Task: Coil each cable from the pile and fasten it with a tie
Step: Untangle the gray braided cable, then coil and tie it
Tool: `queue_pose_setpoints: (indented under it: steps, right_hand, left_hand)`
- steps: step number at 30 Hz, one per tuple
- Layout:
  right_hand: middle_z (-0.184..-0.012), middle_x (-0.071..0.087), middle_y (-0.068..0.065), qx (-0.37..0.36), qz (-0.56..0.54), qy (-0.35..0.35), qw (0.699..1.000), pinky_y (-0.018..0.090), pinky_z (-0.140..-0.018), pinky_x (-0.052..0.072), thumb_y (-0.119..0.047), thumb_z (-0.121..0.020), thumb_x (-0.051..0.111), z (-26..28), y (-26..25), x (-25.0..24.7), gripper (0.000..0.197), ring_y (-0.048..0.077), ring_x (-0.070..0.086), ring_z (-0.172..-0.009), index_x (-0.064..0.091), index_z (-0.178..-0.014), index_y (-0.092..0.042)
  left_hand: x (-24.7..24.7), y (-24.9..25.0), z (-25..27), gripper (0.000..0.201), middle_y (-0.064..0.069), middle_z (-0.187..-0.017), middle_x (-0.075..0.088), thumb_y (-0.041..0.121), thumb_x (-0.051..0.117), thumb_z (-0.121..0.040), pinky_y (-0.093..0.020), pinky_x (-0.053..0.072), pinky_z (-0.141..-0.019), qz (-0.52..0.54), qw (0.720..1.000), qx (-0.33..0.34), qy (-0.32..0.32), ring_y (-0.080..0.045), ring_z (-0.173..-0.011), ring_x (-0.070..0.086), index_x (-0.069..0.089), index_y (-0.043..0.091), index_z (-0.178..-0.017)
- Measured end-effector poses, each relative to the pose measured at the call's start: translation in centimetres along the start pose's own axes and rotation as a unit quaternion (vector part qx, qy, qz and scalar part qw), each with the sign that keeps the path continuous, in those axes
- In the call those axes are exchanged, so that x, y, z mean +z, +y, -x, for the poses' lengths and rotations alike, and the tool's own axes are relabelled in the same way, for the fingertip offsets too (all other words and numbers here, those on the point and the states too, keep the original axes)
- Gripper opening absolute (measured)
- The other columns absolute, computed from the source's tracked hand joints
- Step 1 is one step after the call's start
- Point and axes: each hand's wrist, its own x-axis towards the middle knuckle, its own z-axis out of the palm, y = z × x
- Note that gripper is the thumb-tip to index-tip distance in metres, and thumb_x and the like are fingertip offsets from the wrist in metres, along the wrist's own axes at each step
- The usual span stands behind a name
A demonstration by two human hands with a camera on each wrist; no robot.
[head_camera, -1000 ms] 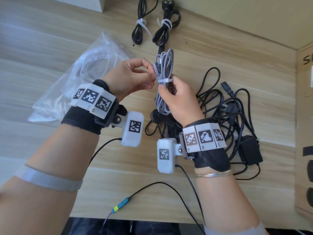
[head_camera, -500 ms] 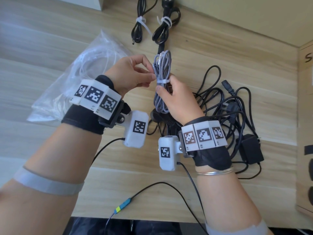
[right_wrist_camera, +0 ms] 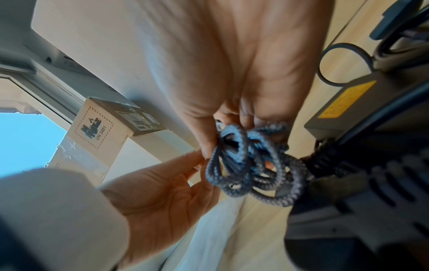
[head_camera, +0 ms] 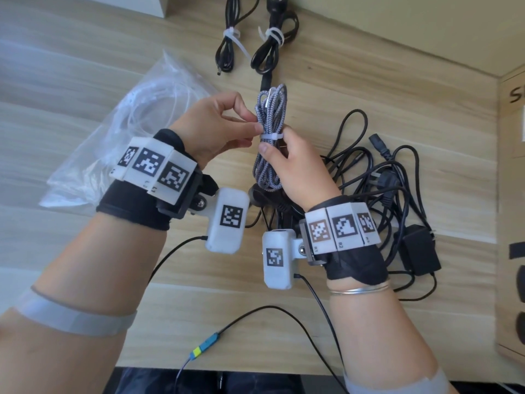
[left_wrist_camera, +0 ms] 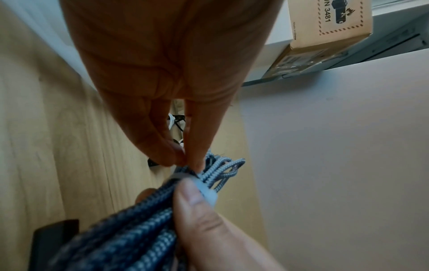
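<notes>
A grey braided cable (head_camera: 270, 118) folded into a long bundle is held upright over the table. A white tie (head_camera: 272, 137) wraps its middle. My right hand (head_camera: 295, 163) grips the bundle (right_wrist_camera: 246, 165) just below the tie, thumb on the front. My left hand (head_camera: 216, 129) pinches the tie's left end (left_wrist_camera: 183, 175) between thumb and forefinger, right against the bundle (left_wrist_camera: 139, 229). A tangled pile of black cables (head_camera: 383, 177) with a power adapter (head_camera: 420, 251) lies on the table to the right, partly hidden by my right hand.
Two black cables (head_camera: 227, 49) (head_camera: 271, 44) bound with white ties lie at the table's far edge. A clear plastic bag (head_camera: 122, 132) of white ties lies left. A cardboard box (head_camera: 511, 194) stands at the right edge. A thin black wire (head_camera: 255, 317) crosses the near table.
Both hands and the grey bundle drifted slightly toward me and lower in view. The left hand keeps pinching the tie's end; the tie sits snug around the bundle.
</notes>
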Motion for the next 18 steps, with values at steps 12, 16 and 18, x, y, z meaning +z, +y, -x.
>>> queue_pose_setpoints:
  steps: [12, 16, 18]
  right_hand:
    - [-0.099, 0.062, 0.000, 0.012, -0.017, -0.006, 1.000, 0.024, -0.068, 0.041, -0.025, -0.096, 0.049, -0.2, 0.0, -0.3, 0.021, 0.017, 0.058, -0.094, 0.054, -0.113, -0.014]
    - [-0.102, 0.062, 0.000, 0.011, -0.025, -0.011, 1.000, 0.018, -0.071, 0.041, -0.025, -0.096, 0.049, -0.3, 0.0, -0.3, 0.023, 0.016, 0.058, -0.096, 0.054, -0.115, -0.013]
    - [-0.106, 0.064, 0.002, 0.015, -0.038, -0.012, 0.999, 0.025, -0.078, 0.044, -0.025, -0.096, 0.049, -0.3, 0.1, -0.3, 0.024, 0.016, 0.059, -0.099, 0.054, -0.117, -0.013]
  left_hand:
    - [1.0, -0.4, -0.3, 0.028, -0.002, -0.063, 0.057, -0.002, 0.068, -0.078, -0.018, 0.052, -0.062, -0.085, 0.993, 0.059, 0.065, -0.004, -0.052, 0.056, 0.048, 0.015, -0.067]
    - [1.0, -0.3, -0.2, 0.027, -0.002, -0.065, 0.058, -0.002, 0.068, -0.077, -0.018, 0.053, -0.063, -0.094, 0.991, 0.061, 0.070, -0.004, -0.053, 0.057, 0.049, 0.014, -0.066]
    - [1.1, -0.4, -0.3, 0.027, -0.002, -0.065, 0.058, -0.001, 0.069, -0.077, -0.022, 0.054, -0.067, -0.103, 0.990, 0.064, 0.078, -0.008, -0.057, 0.057, 0.049, 0.014, -0.066]
